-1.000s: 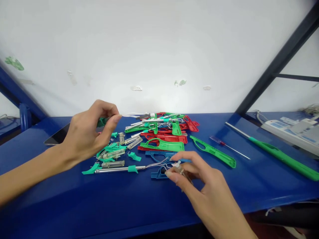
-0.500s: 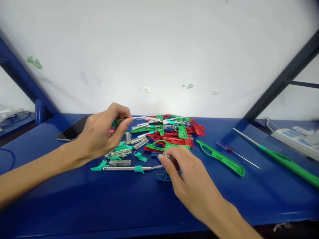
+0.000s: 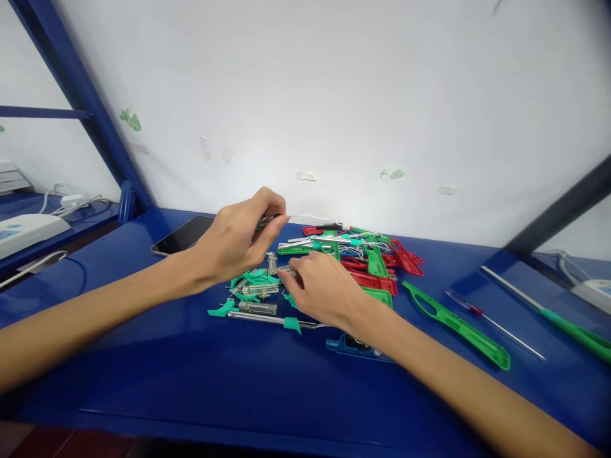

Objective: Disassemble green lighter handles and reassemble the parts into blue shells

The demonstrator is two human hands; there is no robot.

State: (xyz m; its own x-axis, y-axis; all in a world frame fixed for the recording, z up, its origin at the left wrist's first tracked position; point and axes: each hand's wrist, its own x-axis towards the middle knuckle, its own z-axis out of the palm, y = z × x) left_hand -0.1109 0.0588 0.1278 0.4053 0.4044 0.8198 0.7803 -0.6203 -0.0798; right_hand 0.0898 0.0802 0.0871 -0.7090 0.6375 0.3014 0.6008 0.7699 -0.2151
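Note:
My left hand is closed in a pinch above the parts, on a piece mostly hidden by the fingers; a bit of green and a thin white wire show, the wire running right toward a black piece on the pile. My right hand pinches a small clear and grey piece, its kind hidden, over the loose parts. Below it lies a metal lighter tube with teal clips, beside clear fuel tanks. A blue lighter shell sits under my right forearm.
Behind the hands are piled red shells, green shells and wired tubes. To the right lie a green shell half, a screwdriver and a long green lighter. A phone lies left, near the blue frame post.
My right hand has moved left and away from me, off the blue shell to the clear tanks. My left hand stays pinched, with more white wire showing. The view has swung left.

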